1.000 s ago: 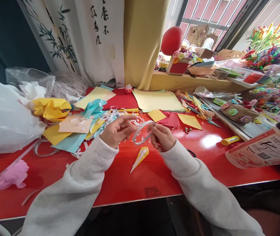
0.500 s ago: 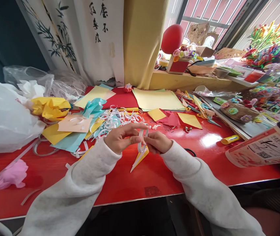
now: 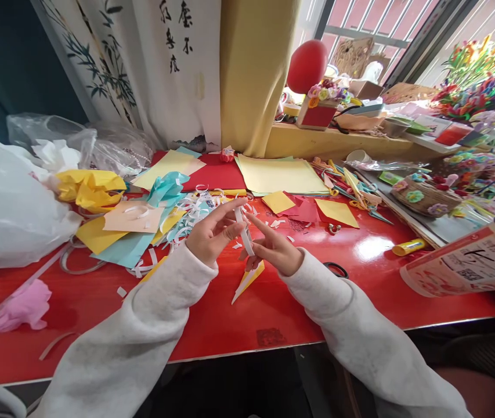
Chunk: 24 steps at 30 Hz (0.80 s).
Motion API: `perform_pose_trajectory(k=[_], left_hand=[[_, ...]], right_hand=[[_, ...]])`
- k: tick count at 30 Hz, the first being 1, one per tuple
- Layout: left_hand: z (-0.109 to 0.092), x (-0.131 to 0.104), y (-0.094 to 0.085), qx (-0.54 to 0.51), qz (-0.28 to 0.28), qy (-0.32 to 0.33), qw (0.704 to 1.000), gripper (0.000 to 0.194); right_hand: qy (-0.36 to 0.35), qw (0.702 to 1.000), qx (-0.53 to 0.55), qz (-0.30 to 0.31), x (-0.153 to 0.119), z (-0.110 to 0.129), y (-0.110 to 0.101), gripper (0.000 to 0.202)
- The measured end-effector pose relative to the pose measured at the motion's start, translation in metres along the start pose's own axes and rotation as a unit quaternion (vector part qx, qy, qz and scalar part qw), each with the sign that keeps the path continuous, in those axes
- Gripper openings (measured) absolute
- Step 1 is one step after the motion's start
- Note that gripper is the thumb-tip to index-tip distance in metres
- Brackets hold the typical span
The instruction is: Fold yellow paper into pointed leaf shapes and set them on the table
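Observation:
A narrow white strip (image 3: 246, 239), which looks like tape or paper, is between my two hands above the red table. My left hand (image 3: 216, 232) pinches its upper part between thumb and fingers. My right hand (image 3: 273, 244) has its index finger stretched toward the strip's top, with the thumb and other fingers close around its lower part. Below the hands lies a folded yellow and white paper piece (image 3: 248, 281). Behind my left hand is a heap of curled white paper scraps (image 3: 195, 210).
Yellow sheets (image 3: 279, 174) lie at the back of the red table (image 3: 212, 325). A plastic bag (image 3: 7, 203) and pink crumpled paper (image 3: 23, 306) are on the left. At right are a cup (image 3: 465, 261), a yellow tube (image 3: 408, 247) and black-handled scissors (image 3: 335, 269).
My right index finger has straightened and points toward my left fingers. The white strip, earlier a hanging loop, now shows as a narrower, tilted band.

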<state>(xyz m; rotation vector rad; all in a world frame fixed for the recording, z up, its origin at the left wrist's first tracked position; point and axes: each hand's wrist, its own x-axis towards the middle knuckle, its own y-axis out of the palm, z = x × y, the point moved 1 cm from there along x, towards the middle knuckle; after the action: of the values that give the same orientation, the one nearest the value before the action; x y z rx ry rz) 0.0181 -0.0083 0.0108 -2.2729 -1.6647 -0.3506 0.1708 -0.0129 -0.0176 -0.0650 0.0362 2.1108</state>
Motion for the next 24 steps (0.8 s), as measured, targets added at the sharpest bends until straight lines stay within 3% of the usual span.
perform_pose_trajectory(k=[4,10,15,18,20,24], left_hand=[[-0.005,0.001,-0.001,0.043,-0.056,0.013,0.997,0.027],[0.002,0.007,-0.012,0.080,-0.163,-0.046,0.982,0.042],[0.015,0.007,-0.010,0.239,-0.106,-0.094,0.961,0.052],[0.015,0.006,-0.009,0.342,-0.103,-0.008,0.934,0.043],[0.011,0.004,-0.007,0.353,-0.093,0.077,0.928,0.036],[0.004,0.001,-0.002,0.294,0.006,0.181,0.939,0.024]], right_hand=[[-0.002,1.000,0.016,0.020,-0.001,0.001,0.004,0.073],[-0.048,0.997,0.024,0.061,-0.006,0.009,0.008,0.041],[-0.035,0.997,-0.009,0.063,-0.012,0.013,0.008,0.031],[-0.033,0.998,-0.032,0.037,-0.014,0.015,0.007,0.035],[-0.044,0.998,-0.039,-0.001,-0.014,0.017,0.006,0.035],[-0.064,0.997,-0.009,-0.051,-0.011,0.014,0.004,0.039]])
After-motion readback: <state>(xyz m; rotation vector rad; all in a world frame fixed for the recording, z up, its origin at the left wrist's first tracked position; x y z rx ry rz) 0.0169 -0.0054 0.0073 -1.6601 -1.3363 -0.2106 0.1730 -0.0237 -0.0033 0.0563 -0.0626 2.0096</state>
